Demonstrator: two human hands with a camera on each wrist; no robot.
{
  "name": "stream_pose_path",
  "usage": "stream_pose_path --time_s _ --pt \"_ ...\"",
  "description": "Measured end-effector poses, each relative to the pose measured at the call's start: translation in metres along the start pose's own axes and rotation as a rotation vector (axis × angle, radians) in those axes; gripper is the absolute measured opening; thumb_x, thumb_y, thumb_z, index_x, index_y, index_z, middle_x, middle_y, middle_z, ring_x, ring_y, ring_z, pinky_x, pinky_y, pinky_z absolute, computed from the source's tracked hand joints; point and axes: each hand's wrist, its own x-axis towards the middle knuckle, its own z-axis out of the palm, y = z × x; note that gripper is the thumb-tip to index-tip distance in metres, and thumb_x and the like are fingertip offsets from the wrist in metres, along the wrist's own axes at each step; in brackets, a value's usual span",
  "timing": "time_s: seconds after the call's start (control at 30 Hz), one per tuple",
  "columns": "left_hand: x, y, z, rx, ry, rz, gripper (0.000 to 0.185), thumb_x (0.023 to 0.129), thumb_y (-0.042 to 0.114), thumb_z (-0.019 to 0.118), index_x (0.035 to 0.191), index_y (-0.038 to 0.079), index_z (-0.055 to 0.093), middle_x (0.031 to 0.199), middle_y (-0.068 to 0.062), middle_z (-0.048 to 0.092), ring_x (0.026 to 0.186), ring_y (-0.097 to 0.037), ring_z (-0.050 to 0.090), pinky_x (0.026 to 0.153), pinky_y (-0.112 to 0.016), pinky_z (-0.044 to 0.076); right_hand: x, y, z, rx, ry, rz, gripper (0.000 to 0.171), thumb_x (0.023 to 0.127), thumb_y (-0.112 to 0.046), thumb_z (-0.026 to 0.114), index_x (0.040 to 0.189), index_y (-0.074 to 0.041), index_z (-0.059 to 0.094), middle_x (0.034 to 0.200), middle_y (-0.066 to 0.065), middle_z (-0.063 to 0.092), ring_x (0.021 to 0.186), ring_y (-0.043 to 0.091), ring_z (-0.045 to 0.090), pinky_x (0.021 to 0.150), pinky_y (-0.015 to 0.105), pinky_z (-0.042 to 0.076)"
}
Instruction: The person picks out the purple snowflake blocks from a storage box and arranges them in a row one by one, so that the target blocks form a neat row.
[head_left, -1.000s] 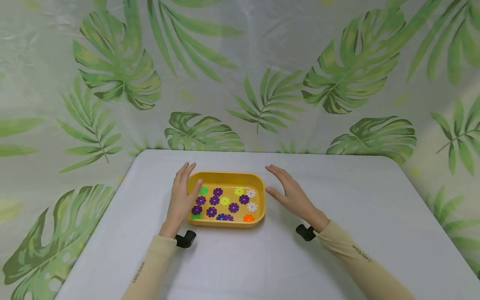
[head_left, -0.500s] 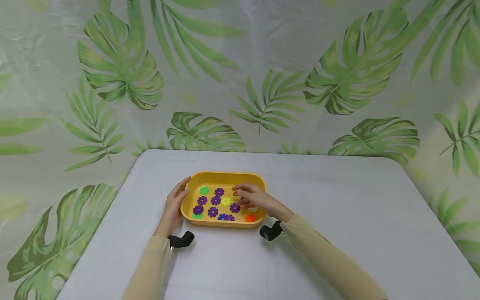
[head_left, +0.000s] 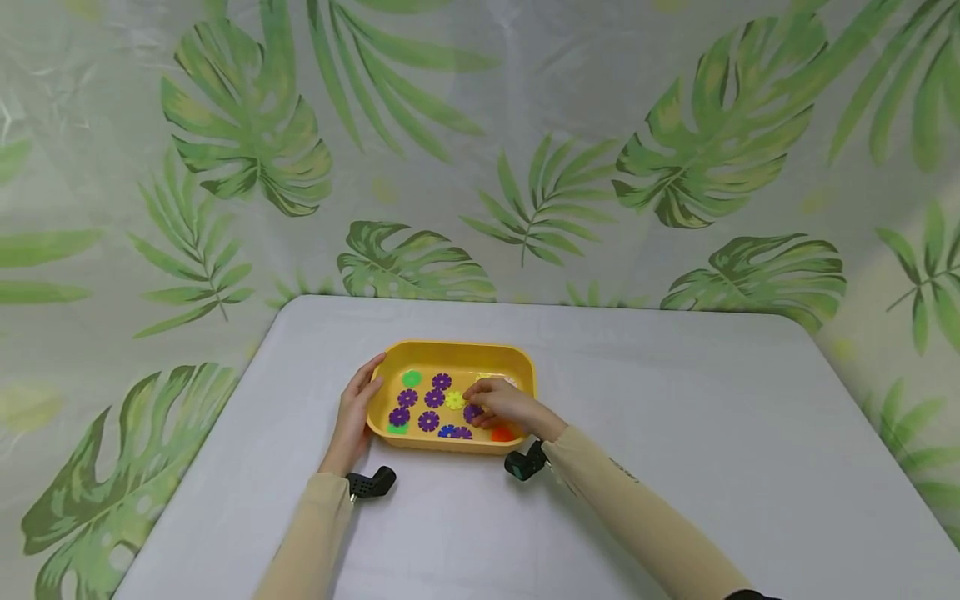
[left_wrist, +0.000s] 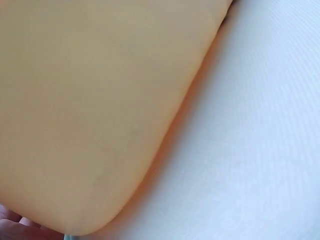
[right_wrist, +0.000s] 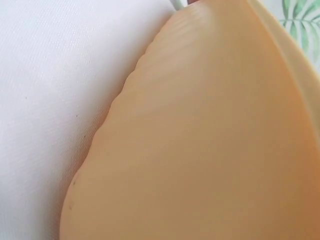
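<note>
A yellow tray sits on the white table and holds several flower-shaped discs, mostly purple, plus a green one, a yellow one and an orange one. My left hand grips the tray's left rim, thumb over the edge. My right hand reaches into the tray, its curled fingertips pinching a purple disc beside the yellow one. The left wrist view is filled by the tray's outer wall, and so is the right wrist view.
The white table spreads wide around the tray, with rounded far corners. A leaf-patterned curtain hangs behind and beside it. Black camera mounts sit at the left wrist and the right wrist.
My right hand came from beside the tray into it and settled its fingertips on a purple disc. My left hand shifted from lying over the left rim to gripping it.
</note>
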Motion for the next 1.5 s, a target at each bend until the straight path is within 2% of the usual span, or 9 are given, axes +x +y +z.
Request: stream_pose_path --time_s 0.27,0.4,0.57,0.67,0.8,1.0,1.07,1.27,1.5 --pt "0.001 0.0 -0.001 0.002 -0.02 0.008 0.043 0.103 0.016 0.043 0.145 0.012 0.041 0.153 0.002 0.03 0.141 -0.011 0.021 0.112 -0.028 0.024 0.007 0.005 0.002 -0.097 0.081 -0.056 0.018 0.089 0.006 0.053 0.105 0.004 0.061 0.072 0.009 0.056 0.057 0.016 0.052 0.055 0.023 0.05" --pt "0.001 -0.001 -0.002 0.015 -0.031 0.009 0.043 0.103 0.016 0.043 0.146 0.012 0.04 0.154 0.001 0.029 0.141 -0.011 0.019 0.113 -0.028 0.023 0.004 0.005 -0.001 -0.036 0.021 -0.102 0.02 0.089 0.003 0.052 0.107 0.005 0.06 0.074 0.009 0.056 0.057 0.016 0.051 0.055 0.022 0.049" --pt "0.001 -0.001 -0.002 0.009 -0.04 0.024 0.043 0.103 0.016 0.044 0.145 0.012 0.041 0.153 0.002 0.03 0.141 -0.01 0.021 0.112 -0.027 0.024 -0.008 0.001 -0.016 0.016 -0.046 -0.192 0.019 0.094 -0.002 0.051 0.109 0.005 0.06 0.085 0.011 0.058 0.065 0.016 0.054 0.069 0.034 0.056" --pt "0.002 -0.001 -0.001 0.003 -0.049 0.032 0.043 0.103 0.016 0.044 0.145 0.011 0.041 0.152 0.001 0.031 0.14 -0.01 0.022 0.112 -0.028 0.025 -0.017 0.0 -0.033 0.027 -0.029 -0.218 0.021 0.096 -0.006 0.051 0.114 0.004 0.059 0.087 0.012 0.058 0.068 0.018 0.055 0.074 0.039 0.055" --pt "0.001 -0.002 -0.001 0.016 -0.047 0.032 0.043 0.103 0.017 0.044 0.145 0.011 0.04 0.152 0.001 0.032 0.14 -0.011 0.022 0.113 -0.029 0.024 -0.029 0.003 -0.06 0.048 0.054 -0.237 0.026 0.096 -0.009 0.051 0.118 0.005 0.055 0.088 0.012 0.059 0.069 0.02 0.054 0.069 0.032 0.054" --pt "0.0 -0.002 -0.001 0.029 -0.02 0.03 0.041 0.103 0.016 0.043 0.144 0.011 0.042 0.152 0.001 0.032 0.141 -0.011 0.021 0.113 -0.029 0.022 -0.04 0.031 -0.101 0.071 0.273 -0.173 0.024 0.095 -0.007 0.049 0.115 0.006 0.055 0.088 0.01 0.06 0.066 0.016 0.053 0.067 0.028 0.054" --pt "0.0 -0.002 -0.002 0.028 -0.01 0.032 0.041 0.103 0.015 0.043 0.143 0.011 0.042 0.152 0.001 0.032 0.141 -0.011 0.02 0.114 -0.029 0.022 -0.039 0.044 -0.109 0.068 0.313 -0.137 0.024 0.095 -0.004 0.047 0.115 0.009 0.054 0.087 0.011 0.06 0.065 0.015 0.054 0.067 0.028 0.055" --pt "0.002 -0.004 -0.003 0.035 -0.023 0.046 0.042 0.103 0.014 0.043 0.144 0.008 0.041 0.154 -0.003 0.028 0.143 -0.015 0.017 0.115 -0.033 0.02 -0.03 0.072 -0.115 -0.011 0.335 -0.05 0.024 0.093 0.002 0.045 0.113 0.011 0.055 0.088 0.015 0.062 0.061 0.015 0.06 0.062 0.027 0.056" --pt "0.002 -0.005 -0.004 0.04 -0.031 0.059 0.042 0.103 0.015 0.043 0.144 0.008 0.041 0.154 -0.002 0.029 0.142 -0.014 0.017 0.115 -0.033 0.02 -0.025 0.072 -0.106 -0.168 0.331 -0.006 0.024 0.094 0.0 0.044 0.112 0.007 0.058 0.08 0.014 0.063 0.06 0.016 0.062 0.059 0.026 0.056"
